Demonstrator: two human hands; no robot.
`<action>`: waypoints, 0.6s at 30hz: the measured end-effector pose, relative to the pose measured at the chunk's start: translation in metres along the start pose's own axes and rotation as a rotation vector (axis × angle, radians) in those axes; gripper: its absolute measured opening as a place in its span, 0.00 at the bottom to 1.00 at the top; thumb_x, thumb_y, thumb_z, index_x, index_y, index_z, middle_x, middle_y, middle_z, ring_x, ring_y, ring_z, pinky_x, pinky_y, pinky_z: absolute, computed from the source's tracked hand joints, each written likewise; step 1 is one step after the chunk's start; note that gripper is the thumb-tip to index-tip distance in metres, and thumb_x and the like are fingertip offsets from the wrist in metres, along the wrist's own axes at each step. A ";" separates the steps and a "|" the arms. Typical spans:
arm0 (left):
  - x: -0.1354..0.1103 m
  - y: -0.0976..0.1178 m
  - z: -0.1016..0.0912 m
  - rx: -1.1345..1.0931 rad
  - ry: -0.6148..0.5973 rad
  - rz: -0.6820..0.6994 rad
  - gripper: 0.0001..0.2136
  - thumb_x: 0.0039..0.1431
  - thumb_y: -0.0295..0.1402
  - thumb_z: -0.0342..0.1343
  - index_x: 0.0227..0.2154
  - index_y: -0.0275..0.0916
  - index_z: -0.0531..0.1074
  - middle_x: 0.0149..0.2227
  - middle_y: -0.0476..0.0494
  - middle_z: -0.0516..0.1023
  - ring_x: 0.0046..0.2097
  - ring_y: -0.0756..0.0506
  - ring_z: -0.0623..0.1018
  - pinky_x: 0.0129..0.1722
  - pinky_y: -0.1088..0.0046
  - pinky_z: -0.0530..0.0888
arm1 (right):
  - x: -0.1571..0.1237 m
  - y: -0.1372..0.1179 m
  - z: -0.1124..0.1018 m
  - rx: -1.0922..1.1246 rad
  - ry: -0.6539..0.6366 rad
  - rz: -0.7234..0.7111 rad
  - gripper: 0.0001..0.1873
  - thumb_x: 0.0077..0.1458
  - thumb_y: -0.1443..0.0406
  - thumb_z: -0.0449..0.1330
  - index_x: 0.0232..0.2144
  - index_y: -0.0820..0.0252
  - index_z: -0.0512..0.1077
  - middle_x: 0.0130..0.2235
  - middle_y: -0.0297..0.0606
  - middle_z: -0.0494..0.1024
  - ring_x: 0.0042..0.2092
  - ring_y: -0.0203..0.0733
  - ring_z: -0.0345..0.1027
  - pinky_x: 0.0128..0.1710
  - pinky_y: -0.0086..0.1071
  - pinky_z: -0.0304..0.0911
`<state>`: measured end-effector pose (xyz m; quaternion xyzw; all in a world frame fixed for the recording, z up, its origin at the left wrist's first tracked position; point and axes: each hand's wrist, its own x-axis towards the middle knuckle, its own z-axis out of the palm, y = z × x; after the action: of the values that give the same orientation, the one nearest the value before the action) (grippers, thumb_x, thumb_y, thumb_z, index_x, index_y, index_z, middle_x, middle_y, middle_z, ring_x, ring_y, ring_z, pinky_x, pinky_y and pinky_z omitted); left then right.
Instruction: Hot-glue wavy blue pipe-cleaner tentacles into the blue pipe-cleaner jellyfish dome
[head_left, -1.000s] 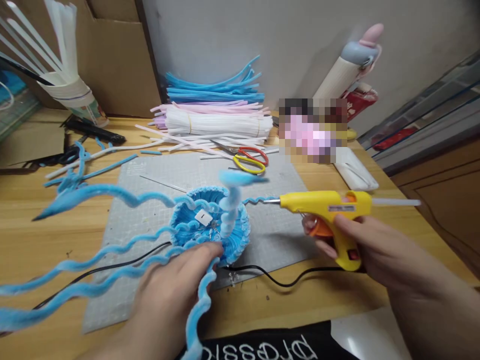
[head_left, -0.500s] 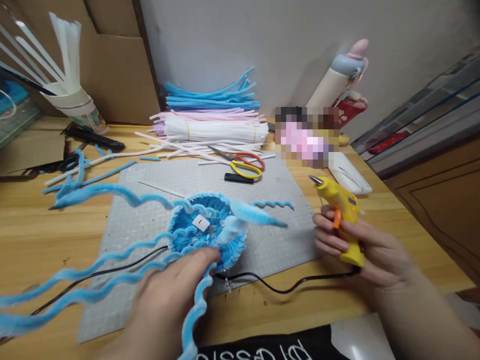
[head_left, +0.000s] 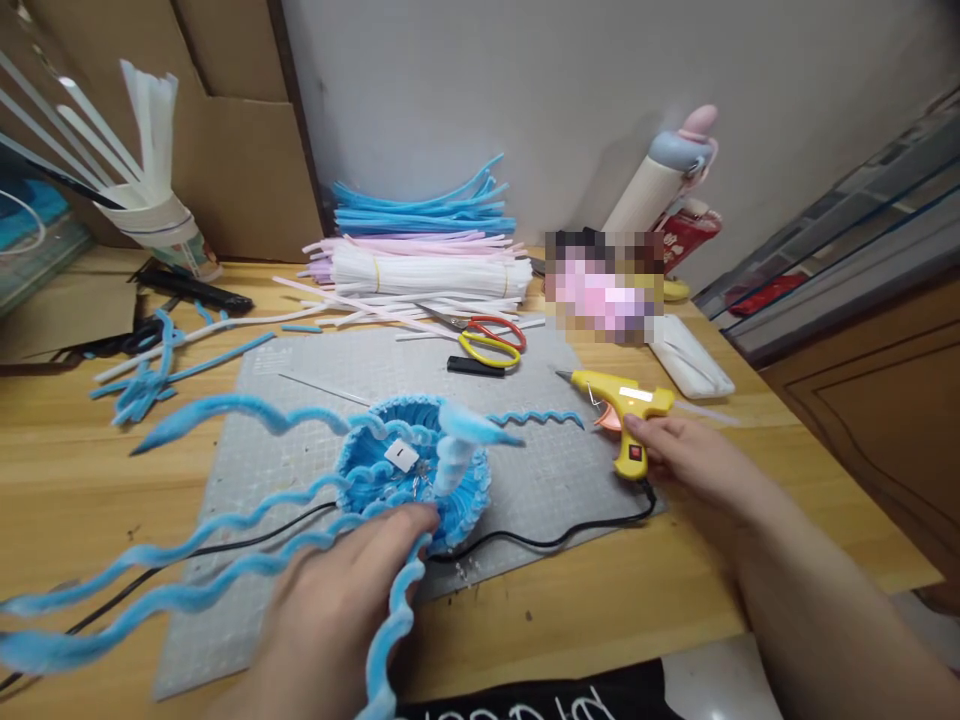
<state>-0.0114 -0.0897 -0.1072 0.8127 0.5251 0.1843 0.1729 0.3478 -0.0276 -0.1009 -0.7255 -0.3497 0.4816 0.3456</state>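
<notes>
My left hand grips the near rim of a blue fuzzy pipe-cleaner bowl shape, its hollow side facing up. Several wavy blue strands trail out of the bowl, and a small white tag lies inside it. At the right, my right hand holds a yellow hot glue gun by its handle, thumb and fingers closed on it. The gun's nozzle points left over the cutting mat, and an orange trigger shows below its body. Most of my left fingers are hidden under the bowl.
A grey cutting mat covers mid-table. Scissors and a black piece lie behind the bowl. Bundled white and blue pipe cleaners line the wall. The glue gun's black cord runs past the bowl.
My right hand has lowered the glue gun and moved it left. Its nozzle has turned to point left, and my grip has loosened from the trigger. The left hand stays on the bowl.
</notes>
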 end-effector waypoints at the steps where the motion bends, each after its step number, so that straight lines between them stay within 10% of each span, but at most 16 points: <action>1: 0.000 0.000 0.000 -0.001 -0.001 0.002 0.19 0.59 0.26 0.46 0.51 0.52 0.68 0.47 0.54 0.82 0.45 0.46 0.82 0.40 0.73 0.77 | 0.000 -0.001 -0.003 -0.067 0.039 -0.009 0.23 0.43 0.50 0.70 0.13 0.61 0.71 0.13 0.35 0.69 0.16 0.34 0.59 0.14 0.27 0.53; 6: 0.000 -0.001 0.001 -0.001 0.006 0.007 0.19 0.59 0.27 0.47 0.51 0.54 0.66 0.47 0.57 0.82 0.44 0.47 0.83 0.39 0.74 0.77 | -0.023 -0.020 0.006 -0.292 0.198 -0.327 0.14 0.51 0.53 0.66 0.25 0.57 0.77 0.19 0.32 0.71 0.20 0.34 0.59 0.19 0.28 0.53; 11: 0.001 -0.002 -0.001 -0.019 0.004 0.032 0.20 0.57 0.27 0.47 0.51 0.54 0.65 0.47 0.57 0.81 0.44 0.47 0.83 0.40 0.75 0.77 | -0.056 -0.042 0.058 -0.429 -0.336 -0.746 0.31 0.62 0.53 0.55 0.65 0.48 0.57 0.58 0.44 0.71 0.36 0.42 0.71 0.37 0.38 0.66; 13: 0.001 -0.002 -0.001 -0.031 -0.001 0.032 0.20 0.57 0.27 0.47 0.51 0.53 0.65 0.46 0.56 0.82 0.43 0.47 0.83 0.39 0.75 0.77 | -0.061 -0.046 0.070 -0.526 -0.444 -0.715 0.29 0.60 0.54 0.58 0.61 0.50 0.64 0.55 0.45 0.75 0.37 0.44 0.71 0.39 0.40 0.66; 17: 0.001 -0.001 -0.001 -0.035 -0.009 0.027 0.20 0.58 0.26 0.47 0.51 0.54 0.65 0.47 0.57 0.81 0.44 0.48 0.82 0.40 0.76 0.77 | -0.062 -0.049 0.051 -0.258 -0.696 -0.380 0.15 0.48 0.52 0.67 0.20 0.55 0.76 0.19 0.31 0.74 0.23 0.37 0.66 0.25 0.31 0.61; 18: 0.001 -0.001 -0.001 -0.030 -0.009 0.022 0.20 0.58 0.26 0.46 0.51 0.54 0.65 0.47 0.57 0.81 0.45 0.48 0.82 0.40 0.75 0.77 | -0.060 -0.050 0.040 -0.017 -0.533 -0.294 0.16 0.39 0.51 0.71 0.19 0.55 0.76 0.17 0.28 0.72 0.21 0.35 0.65 0.22 0.30 0.59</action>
<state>-0.0122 -0.0886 -0.1062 0.8166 0.5125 0.1904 0.1852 0.2844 -0.0455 -0.0438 -0.5179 -0.5334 0.5969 0.3016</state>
